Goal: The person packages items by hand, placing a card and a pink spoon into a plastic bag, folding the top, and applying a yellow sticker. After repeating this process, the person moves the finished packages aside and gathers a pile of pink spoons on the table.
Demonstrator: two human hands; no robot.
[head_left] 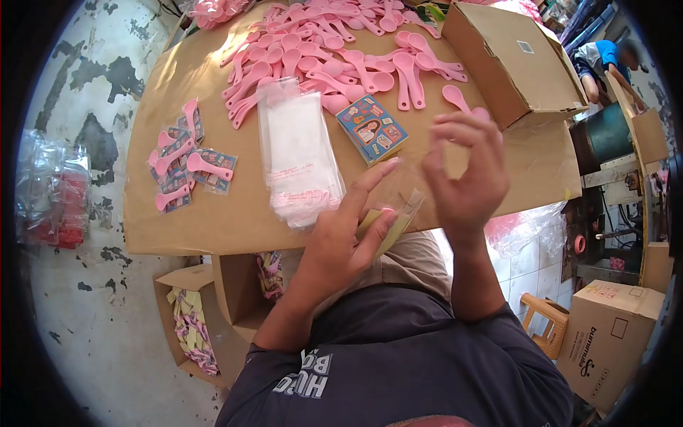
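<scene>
My left hand (348,238) grips a clear plastic bag (407,206) near the table's front edge. A yellowish card (388,231) shows inside it, with a bit of pink by my thumb. To the right, my right hand (466,171) is raised with thumb and fingertips curled together in a ring; whatever they pinch, if anything, is too small to make out. Just beyond my hands lies a stack of blue printed cards (371,128). Left of that is a pile of clear bags (300,153). Pink spoons (313,53) are heaped at the far side.
Several packed spoons with cards (188,160) lie at the table's left. A cardboard box (512,60) stands at the right rear. Below the front edge is an open box of wrapped pieces (191,331). Another person (605,60) bends at the far right, above a stool (546,324) and a carton (608,341).
</scene>
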